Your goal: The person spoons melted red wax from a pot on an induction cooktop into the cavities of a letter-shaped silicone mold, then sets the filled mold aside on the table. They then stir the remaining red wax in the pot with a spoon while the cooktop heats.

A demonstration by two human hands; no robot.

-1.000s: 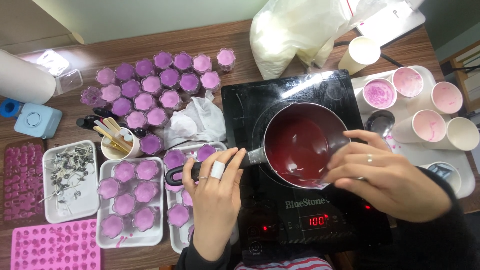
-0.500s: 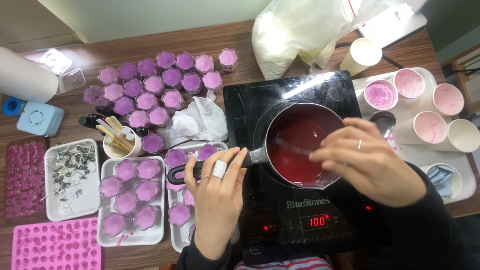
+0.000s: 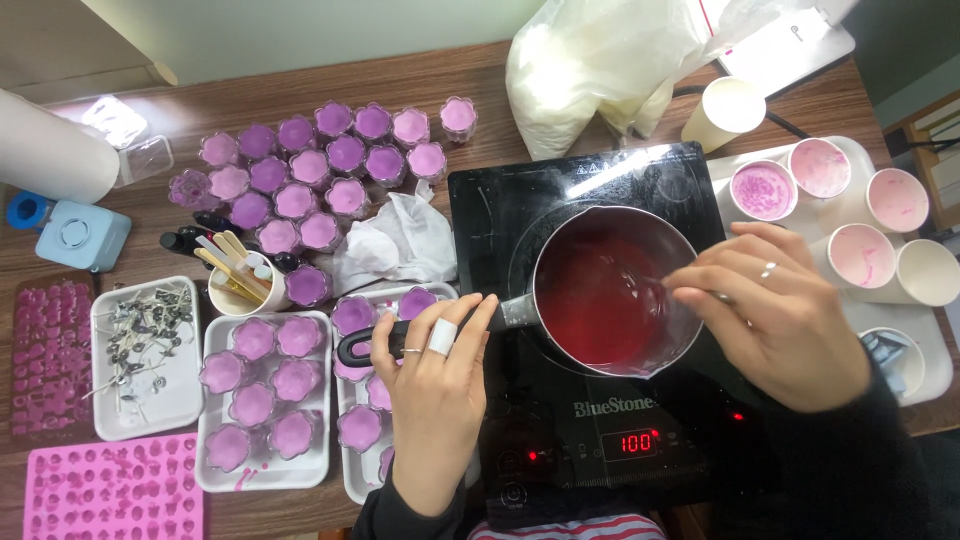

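Observation:
A metal saucepan (image 3: 612, 290) of dark red liquid sits on a black induction cooker (image 3: 560, 200). My left hand (image 3: 435, 385) grips the pan's black handle (image 3: 362, 346). My right hand (image 3: 785, 315) hovers over the pan's right rim, holding a thin stirrer (image 3: 650, 282) whose tip dips into the liquid; most of the stirrer is blurred.
Several purple flower-shaped candle cups (image 3: 330, 160) stand on the table and in white trays (image 3: 262, 480). A crumpled tissue (image 3: 395, 240), a cup of wooden sticks (image 3: 235, 275), a tray of wicks (image 3: 140, 360), pink moulds (image 3: 110, 490), pink-stained paper cups (image 3: 860, 250) and a white bag (image 3: 610, 60) surround the cooker.
My right hand has swung from the pan's lower right rim, across the liquid, to the right rim, moving the stirrer. My left hand stays on the handle.

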